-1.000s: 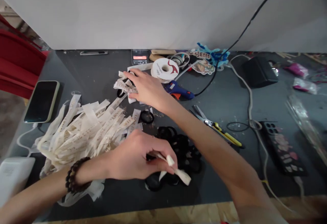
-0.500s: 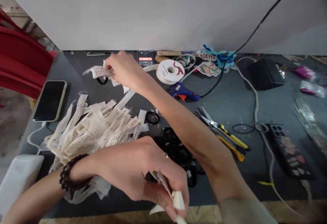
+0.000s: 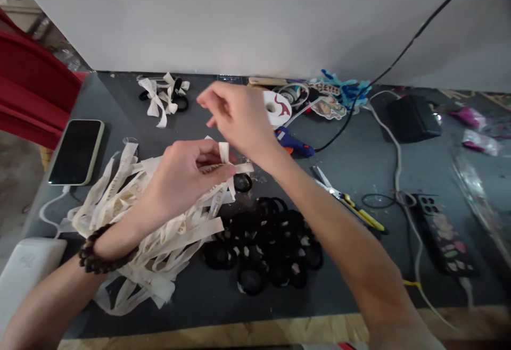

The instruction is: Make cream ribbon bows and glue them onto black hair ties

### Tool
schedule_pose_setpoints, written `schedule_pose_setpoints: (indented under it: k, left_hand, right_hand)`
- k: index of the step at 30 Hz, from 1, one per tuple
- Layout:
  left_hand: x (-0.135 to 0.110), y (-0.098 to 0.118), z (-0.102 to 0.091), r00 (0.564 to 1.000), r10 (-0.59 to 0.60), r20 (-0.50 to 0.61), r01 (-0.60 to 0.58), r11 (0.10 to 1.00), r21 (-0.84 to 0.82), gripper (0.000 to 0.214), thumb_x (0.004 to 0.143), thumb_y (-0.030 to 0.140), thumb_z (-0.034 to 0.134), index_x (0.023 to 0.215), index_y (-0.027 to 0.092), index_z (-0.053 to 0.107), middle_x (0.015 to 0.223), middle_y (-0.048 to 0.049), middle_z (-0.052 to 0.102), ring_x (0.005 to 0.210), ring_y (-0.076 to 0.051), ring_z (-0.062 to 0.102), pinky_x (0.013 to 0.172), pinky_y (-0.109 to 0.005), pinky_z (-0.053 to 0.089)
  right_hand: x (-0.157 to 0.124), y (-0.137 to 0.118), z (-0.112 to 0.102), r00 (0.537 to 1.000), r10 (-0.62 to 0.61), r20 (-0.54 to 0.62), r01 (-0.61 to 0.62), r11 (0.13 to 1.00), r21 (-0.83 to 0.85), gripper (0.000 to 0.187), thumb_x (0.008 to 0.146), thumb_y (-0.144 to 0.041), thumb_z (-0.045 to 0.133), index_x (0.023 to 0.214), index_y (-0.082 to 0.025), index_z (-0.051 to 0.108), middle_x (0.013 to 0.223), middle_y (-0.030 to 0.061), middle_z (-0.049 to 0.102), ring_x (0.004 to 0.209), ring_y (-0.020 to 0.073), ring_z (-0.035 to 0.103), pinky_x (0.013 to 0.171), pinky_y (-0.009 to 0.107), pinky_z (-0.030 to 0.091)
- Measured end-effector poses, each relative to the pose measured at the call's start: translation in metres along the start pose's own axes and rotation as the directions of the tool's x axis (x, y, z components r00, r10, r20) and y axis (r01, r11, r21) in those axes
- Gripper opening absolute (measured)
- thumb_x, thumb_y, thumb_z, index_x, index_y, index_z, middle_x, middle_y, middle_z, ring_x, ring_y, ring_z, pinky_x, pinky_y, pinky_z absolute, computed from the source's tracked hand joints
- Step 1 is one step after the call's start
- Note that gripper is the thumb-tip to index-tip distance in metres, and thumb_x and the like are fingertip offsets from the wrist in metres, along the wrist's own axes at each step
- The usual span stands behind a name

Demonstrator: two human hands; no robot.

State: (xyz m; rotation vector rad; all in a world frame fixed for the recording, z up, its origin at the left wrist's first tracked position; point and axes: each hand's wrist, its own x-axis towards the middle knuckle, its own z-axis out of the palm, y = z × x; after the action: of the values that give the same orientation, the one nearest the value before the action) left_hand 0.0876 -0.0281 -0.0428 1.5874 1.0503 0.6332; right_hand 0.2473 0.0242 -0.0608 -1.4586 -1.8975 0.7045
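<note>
My left hand (image 3: pixel 183 174) is closed on a cream printed ribbon strip (image 3: pixel 229 166), held above a pile of like ribbon strips (image 3: pixel 131 206). My right hand (image 3: pixel 239 118) hovers just above it, fingers loosely curled with nothing plainly in them. Beneath lies a heap of black hair ties (image 3: pixel 271 238), and a single black hair tie (image 3: pixel 242 182) sits beside the pile. A few finished ribbon bows on hair ties (image 3: pixel 162 94) lie at the back left by the wall.
A ribbon spool (image 3: pixel 279 108), blue glue gun (image 3: pixel 291 142) and scissors with yellow handles (image 3: pixel 347 201) lie to the right. One phone (image 3: pixel 75 150) lies left, another phone (image 3: pixel 443 233) right. A white box (image 3: pixel 27 259), cables (image 3: pixel 395 153) and a black device (image 3: pixel 415 116) are around.
My right hand left the finished bow at the back left and came back toward the middle. My left hand rose from the table's front edge with the ribbon strip.
</note>
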Motion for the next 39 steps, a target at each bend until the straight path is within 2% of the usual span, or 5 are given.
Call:
schedule_pose_setpoints:
  k: [3,9,31,35,39]
  left_hand:
    - [0.004,-0.008,-0.003,0.999,-0.037,-0.012,0.037,0.999,-0.009,0.017,0.085,0.034,0.081,0.088,0.018,0.077,0.077,-0.0051,0.076,0.075,-0.021,0.071,0.066,-0.028,0.052]
    - [0.009,-0.022,0.01,0.985,-0.136,0.103,0.164,0.925,-0.343,0.029,0.076,0.029,0.088,0.1,0.018,0.076,0.088,-0.0069,0.079,0.085,-0.022,0.074,0.079,-0.031,0.057]
    - [0.011,-0.03,0.027,0.982,-0.188,0.037,0.191,0.941,-0.279,0.023,0.08,0.034,0.086,0.073,0.015,0.075,0.087,-0.0054,0.077,0.069,-0.012,0.065,0.065,-0.024,0.053]
    - [0.011,-0.029,0.027,0.98,-0.198,0.006,0.193,0.944,-0.268,0.019,0.08,0.034,0.087,0.086,0.017,0.08,0.075,-0.002,0.074,0.066,-0.013,0.064,0.064,-0.024,0.052]
    - [0.01,-0.028,0.026,0.98,-0.176,-0.092,0.145,0.951,-0.275,0.023,0.078,0.037,0.088,0.085,0.017,0.08,0.073,-0.002,0.074,0.065,-0.014,0.063,0.064,-0.025,0.051]
  right_hand:
    - [-0.052,0.006,-0.017,0.987,0.097,-0.127,-0.06,0.962,0.268,0.038,0.108,-0.05,0.042,0.11,-0.023,0.069,0.099,0.0045,0.076,0.077,0.0162,0.073,0.068,0.028,0.053]
    - [-0.106,0.02,-0.013,0.966,0.258,0.008,-0.234,0.859,0.455,0.034,0.092,-0.051,0.071,0.108,-0.021,0.072,0.096,0.0048,0.079,0.082,0.0186,0.075,0.067,0.029,0.056]
    - [-0.101,0.036,-0.023,0.96,0.281,-0.007,-0.247,0.855,0.457,0.024,0.082,-0.032,0.081,0.099,-0.02,0.069,0.087,0.002,0.076,0.08,0.0167,0.072,0.076,0.031,0.057]
    - [-0.101,0.037,-0.02,0.957,0.287,-0.029,-0.242,0.852,0.464,0.027,0.083,-0.038,0.082,0.097,-0.02,0.067,0.086,0.0021,0.074,0.081,0.0176,0.072,0.076,0.032,0.057]
    - [-0.107,0.03,-0.012,0.949,0.31,-0.054,-0.241,0.827,0.508,0.043,0.087,-0.046,0.077,0.119,-0.022,0.062,0.105,0.0064,0.077,0.094,0.0209,0.075,0.083,0.034,0.06]
